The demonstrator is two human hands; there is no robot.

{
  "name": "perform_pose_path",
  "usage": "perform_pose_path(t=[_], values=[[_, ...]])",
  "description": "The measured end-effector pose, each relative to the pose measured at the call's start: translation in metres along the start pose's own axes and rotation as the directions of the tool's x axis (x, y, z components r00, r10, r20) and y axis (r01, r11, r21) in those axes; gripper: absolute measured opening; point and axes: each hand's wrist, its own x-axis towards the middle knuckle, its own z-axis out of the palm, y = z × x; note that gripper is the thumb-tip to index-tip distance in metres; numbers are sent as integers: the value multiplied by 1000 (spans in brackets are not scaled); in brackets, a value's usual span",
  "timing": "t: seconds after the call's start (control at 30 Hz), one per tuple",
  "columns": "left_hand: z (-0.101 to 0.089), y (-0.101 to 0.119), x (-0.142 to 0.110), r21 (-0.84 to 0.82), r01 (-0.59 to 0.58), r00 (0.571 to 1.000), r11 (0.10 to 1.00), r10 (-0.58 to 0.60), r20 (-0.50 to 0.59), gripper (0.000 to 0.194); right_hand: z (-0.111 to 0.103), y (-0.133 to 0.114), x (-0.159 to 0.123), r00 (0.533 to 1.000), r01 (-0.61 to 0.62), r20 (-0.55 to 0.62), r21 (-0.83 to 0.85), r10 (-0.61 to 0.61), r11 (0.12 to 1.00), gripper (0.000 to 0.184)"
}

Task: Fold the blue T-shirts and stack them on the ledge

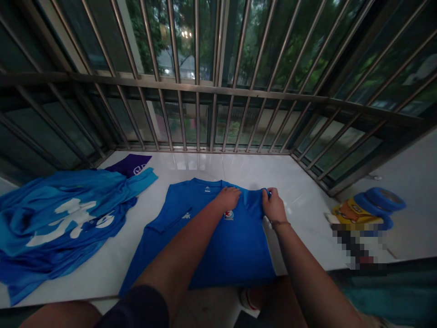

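A blue short-sleeved jersey (235,250) lies front up on the white sill, its collar toward the window and its hem at the near edge. White logos and a small crest show on its chest. My left hand (228,199) reaches across it and is closed on the fabric by the right shoulder side, its fingertips partly hidden. At the sleeve end on the right, my right hand (273,205) pinches the cloth between thumb and fingers. The sleeve on the left lies folded in over the body.
A heap of blue shirts (78,218) with white prints lies at the left, a dark purple cloth (131,164) behind it. Metal bars (198,86) stand along the window at the back. A blue and yellow container (367,209) stands at the right, beside a blurred-out patch.
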Motion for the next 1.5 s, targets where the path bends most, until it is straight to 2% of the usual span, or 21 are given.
perform_pose_path(t=[0.13,0.2,0.23,0.27,0.33,0.43,0.47,0.5,0.57,0.63,0.73,0.77,0.83,0.93,1.07,1.27,1.4,1.5], values=[[20,-9,11,-29,39,999,999,-39,-3,53,-6,-5,-8,996,85,4,2,-85,996,37],[25,-14,9,-46,39,999,998,-40,-15,54,-5,-11,-20,973,228,28,-48,-227,972,34],[26,-16,8,-55,37,999,998,-38,-17,55,-4,-15,-28,943,330,60,-80,-326,940,30],[27,-18,8,-64,34,999,997,-35,-17,55,-1,-19,-38,896,441,108,-102,-430,892,26],[27,-21,8,-82,28,999,996,-29,-13,55,6,-28,-60,764,632,231,-83,-602,771,25],[26,-24,12,-112,40,999,993,-42,-19,49,14,-33,-95,564,787,329,63,-757,614,37],[26,-25,13,-123,51,998,991,-55,-27,49,14,-31,-105,527,806,317,107,-788,582,37],[25,-26,14,-135,64,997,989,-70,-36,49,13,-26,-113,513,813,290,138,-808,566,35],[24,-27,15,-159,86,994,984,-96,-58,51,7,-10,-125,541,802,214,161,-813,575,26],[22,-28,15,-180,94,990,979,-110,-83,52,0,12,-130,624,755,135,152,-770,638,22],[19,-28,13,-192,68,991,979,-89,-102,53,-5,46,-126,778,617,49,124,-626,777,31],[19,-28,13,-190,59,992,980,-79,-100,52,-4,56,-123,813,573,43,116,-581,811,37],[20,-26,12,-174,51,994,983,-66,-85,48,2,68,-115,846,523,54,102,-530,846,47],[23,-21,11,-132,60,996,989,-69,-64,49,15,71,-103,843,522,100,89,-529,848,52],[28,-17,11,-85,79,995,993,-84,-50,60,25,65,-91,808,573,159,15,-567,820,38],[31,-17,12,-59,89,995,994,-92,-46,65,13,80,-99,752,657,181,-127,-634,743,27],[29,-15,10,-64,88,992,994,-93,-81,64,5,92,-111,766,643,177,-190,-618,742,35],[25,-13,6,-66,88,986,994,-97,-136,59,1,84,-117,772,636,129,-164,-623,754,37]])
